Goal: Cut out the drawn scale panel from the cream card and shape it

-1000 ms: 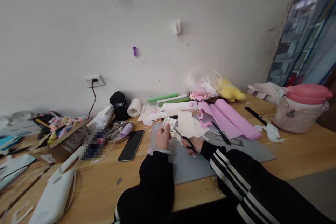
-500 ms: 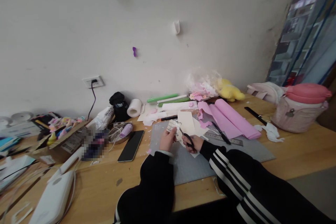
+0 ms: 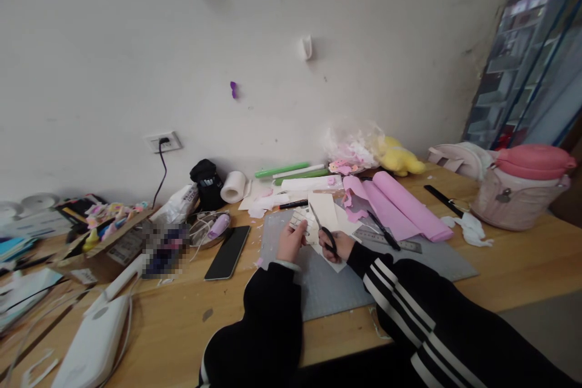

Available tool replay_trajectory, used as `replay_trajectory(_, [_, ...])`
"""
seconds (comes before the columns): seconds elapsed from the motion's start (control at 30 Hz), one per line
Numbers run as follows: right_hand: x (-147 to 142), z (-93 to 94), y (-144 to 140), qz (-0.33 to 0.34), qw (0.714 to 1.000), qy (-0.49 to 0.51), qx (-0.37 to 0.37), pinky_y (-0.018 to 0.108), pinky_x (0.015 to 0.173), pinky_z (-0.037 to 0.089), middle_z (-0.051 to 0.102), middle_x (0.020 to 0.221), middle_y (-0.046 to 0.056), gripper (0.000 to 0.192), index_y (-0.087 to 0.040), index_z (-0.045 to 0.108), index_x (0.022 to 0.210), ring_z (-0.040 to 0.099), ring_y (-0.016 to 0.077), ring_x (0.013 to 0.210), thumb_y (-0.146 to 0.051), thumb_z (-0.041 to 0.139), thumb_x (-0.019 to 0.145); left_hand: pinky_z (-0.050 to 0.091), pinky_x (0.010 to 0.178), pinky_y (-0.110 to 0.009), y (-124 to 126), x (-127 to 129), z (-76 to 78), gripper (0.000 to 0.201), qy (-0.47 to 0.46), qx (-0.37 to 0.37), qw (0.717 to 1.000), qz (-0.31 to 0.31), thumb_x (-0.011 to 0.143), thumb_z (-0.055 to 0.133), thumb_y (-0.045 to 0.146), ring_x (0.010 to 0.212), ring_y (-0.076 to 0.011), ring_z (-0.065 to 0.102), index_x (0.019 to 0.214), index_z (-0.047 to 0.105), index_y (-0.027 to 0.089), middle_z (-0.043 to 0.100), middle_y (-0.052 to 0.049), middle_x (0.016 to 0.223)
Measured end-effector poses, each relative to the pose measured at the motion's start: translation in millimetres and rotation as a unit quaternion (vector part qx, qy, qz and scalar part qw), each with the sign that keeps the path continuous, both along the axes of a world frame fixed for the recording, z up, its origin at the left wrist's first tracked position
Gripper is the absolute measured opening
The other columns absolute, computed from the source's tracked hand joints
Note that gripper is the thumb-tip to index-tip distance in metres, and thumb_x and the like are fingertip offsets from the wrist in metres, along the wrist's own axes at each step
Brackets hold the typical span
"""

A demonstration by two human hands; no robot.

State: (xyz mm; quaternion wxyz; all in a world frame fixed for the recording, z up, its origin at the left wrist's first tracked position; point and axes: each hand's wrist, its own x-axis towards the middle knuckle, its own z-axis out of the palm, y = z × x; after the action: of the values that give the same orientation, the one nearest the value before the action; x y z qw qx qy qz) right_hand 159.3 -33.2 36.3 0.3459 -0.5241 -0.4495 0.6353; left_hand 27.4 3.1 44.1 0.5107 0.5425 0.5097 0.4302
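Left hand [image 3: 291, 241] pinched on a small paper piece [image 3: 304, 222], held just above the grey mat [image 3: 327, 291] at the middle of the table [image 3: 182, 321]. Right hand [image 3: 335, 245] wrapped around the black handles of scissors [image 3: 322, 227], blades pointing far and left, meeting the paper piece between the two hands. Whether the blades are parted or closed: cannot tell. Both arms in black sleeves, the right with white stripes.

Just beyond the hands, cream sheets [image 3: 325, 209] lying on the mat. To the right of them, pink rolls [image 3: 400, 203], with a ruler [image 3: 386, 240] near the rolls on the mat. Left of the mat, a phone [image 3: 227, 251] flat on the table. Farther back by the wall, a white tape roll [image 3: 233, 187] and green sticks [image 3: 282, 170]. Far right, a pink-lidded jar [image 3: 521, 188]. Yellow plush [image 3: 398, 157] against the wall. Near left, a white device [image 3: 93, 345].
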Motion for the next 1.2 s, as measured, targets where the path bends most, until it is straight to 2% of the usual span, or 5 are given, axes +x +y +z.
replay_trajectory(0.23, [3.9, -0.9, 6.4, 0.019, 0.999, 0.018, -0.023, 0.017, 0.04, 0.039, 0.053, 0.064, -0.004, 0.031, -0.012, 0.054, 0.088, 0.045, 0.0038, 0.043, -0.039, 0.04, 0.088, 0.049, 0.054, -0.025, 1.8, -0.1, -3.6, 0.018, -0.042, 0.005, 0.999, 0.004, 0.084, 0.05, 0.026, 0.062, -0.0106, 0.058, 0.094, 0.056, 0.012, 0.06, -0.002, 0.083])
replay_trajectory(0.6, [1.2, -4.0, 3.1, 0.048, 0.998, -0.024, -0.014, 0.018, 0.041, 0.04, 0.054, 0.066, -0.003, 0.029, -0.012, 0.055, 0.088, 0.047, 0.0042, 0.045, -0.037, 0.041, 0.088, 0.05, 0.055, -0.027, 1.6, -1.2, -2.8, 0.022, -0.119, 0.007, 0.993, -0.016, 0.085, 0.048, 0.028, 0.065, -0.0115, 0.058, 0.1, 0.054, 0.013, 0.059, -0.003, 0.087])
replay_trajectory(0.97, [-0.1, -5.6, 2.7, 0.08, 0.996, -0.047, 0.01, 0.015, 0.034, 0.034, 0.049, 0.053, -0.007, 0.032, -0.011, 0.055, 0.079, 0.04, 0.0021, 0.035, -0.039, 0.04, 0.088, 0.049, 0.055, -0.027, 0.7, 1.2, -0.6, 0.023, -0.105, -0.012, 0.994, -0.022, 0.085, 0.047, 0.031, 0.063, -0.0111, 0.058, 0.095, 0.055, 0.012, 0.06, -0.003, 0.084])
replay_trajectory(1.2, [0.3, -6.6, 2.5, 0.089, 0.994, -0.051, 0.028, 0.015, 0.034, 0.034, 0.049, 0.055, -0.007, 0.03, -0.011, 0.055, 0.08, 0.04, 0.0021, 0.036, -0.037, 0.041, 0.088, 0.049, 0.054, -0.026, -2.5, 3.6, -0.9, 0.022, -0.083, -0.004, 0.996, -0.04, 0.085, 0.047, 0.031, 0.061, -0.0106, 0.057, 0.094, 0.056, 0.012, 0.06, -0.002, 0.082])
